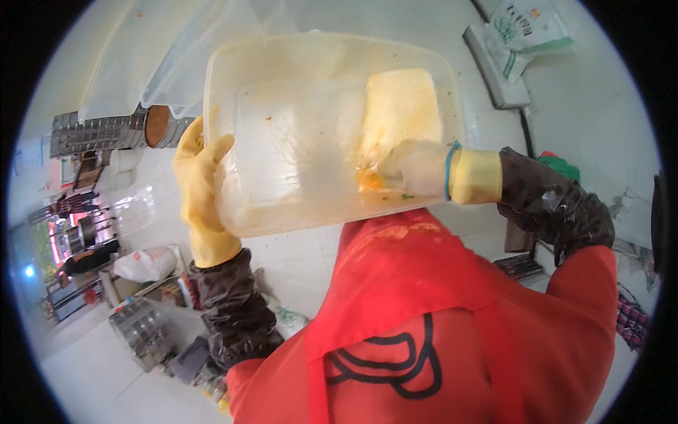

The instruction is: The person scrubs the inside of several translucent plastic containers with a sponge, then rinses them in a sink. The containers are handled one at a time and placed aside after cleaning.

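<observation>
A large translucent plastic tub (307,122) is held out in front of me, its inside stained with yellowish residue. My left hand (204,175), in a yellow rubber glove, grips the tub's left rim with the thumb inside. At the tub's lower right is my right hand (416,167), with a pale, hazy covering banded in blue over its yellow glove. A pale yellow rectangular slab (402,108) lies against the tub just above that hand; its material is unclear. Near the fingertips sits a small orange patch (371,180). The right fingers are blurred, and their grip is hidden.
More translucent plastic containers (159,58) stand at upper left. Stacked metal trays (98,130) are beyond them. A printed sack (529,32) lies at upper right. A white bag (145,263) rests on shelving at left. My red apron (402,275) hangs below the tub.
</observation>
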Motion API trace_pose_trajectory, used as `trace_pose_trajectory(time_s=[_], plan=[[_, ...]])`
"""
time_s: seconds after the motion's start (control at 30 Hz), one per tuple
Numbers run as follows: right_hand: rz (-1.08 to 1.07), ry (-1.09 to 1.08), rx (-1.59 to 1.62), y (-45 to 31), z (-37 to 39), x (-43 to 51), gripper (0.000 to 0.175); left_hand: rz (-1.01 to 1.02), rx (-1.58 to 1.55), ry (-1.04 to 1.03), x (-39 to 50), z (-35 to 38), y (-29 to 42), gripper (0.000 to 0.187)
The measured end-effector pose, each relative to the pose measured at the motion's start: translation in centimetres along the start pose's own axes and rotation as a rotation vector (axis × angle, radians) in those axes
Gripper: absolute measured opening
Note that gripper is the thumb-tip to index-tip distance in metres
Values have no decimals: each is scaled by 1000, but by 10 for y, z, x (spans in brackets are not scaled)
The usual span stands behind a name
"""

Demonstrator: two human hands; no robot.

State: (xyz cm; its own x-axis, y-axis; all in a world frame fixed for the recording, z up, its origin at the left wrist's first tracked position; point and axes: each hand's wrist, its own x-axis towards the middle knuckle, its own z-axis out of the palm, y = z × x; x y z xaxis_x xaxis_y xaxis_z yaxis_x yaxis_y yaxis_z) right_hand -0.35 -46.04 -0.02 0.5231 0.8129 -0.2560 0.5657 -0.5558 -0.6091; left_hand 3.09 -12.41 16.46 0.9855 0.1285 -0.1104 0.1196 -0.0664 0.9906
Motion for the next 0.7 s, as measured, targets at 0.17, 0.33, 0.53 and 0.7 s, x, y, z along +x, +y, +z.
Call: trace_pose_trajectory(time_s=[0.17,0.33,0.53,0.7], plan=[[336,581,175,55,-106,16,37,-14,-44,-36,3,-10,-8,55],[518,405,-10,77,-106,10,39,-41,47,21,8,-21,-15,58],[468,237,253,58,-60,-21,45,-58,-20,51,15,-25,-26,58],[645,363,373,40,-81,-30,50,-58,26,31,11,-29,-30,57]])
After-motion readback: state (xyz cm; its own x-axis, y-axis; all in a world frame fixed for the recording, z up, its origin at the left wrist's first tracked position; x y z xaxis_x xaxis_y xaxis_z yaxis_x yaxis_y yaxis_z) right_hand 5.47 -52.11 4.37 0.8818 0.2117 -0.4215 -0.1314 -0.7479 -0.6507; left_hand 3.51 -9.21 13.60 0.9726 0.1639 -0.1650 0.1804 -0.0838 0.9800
